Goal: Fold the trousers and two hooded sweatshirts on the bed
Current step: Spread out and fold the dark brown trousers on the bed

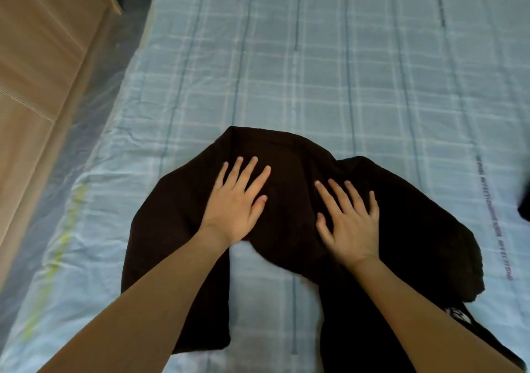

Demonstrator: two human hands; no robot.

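Two palms are pressing the dark garment (286,154) flat, left hand (235,209) and right hand (348,225) spread, gripping nothing; bunched fabric (447,258) beside the right hand is risking a trapped crease.

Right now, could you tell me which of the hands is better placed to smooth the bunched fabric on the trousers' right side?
Probably the right hand: it lies flat on the dark trousers beside that bunched fabric, while the left hand presses the opposite side and would have to cross over.
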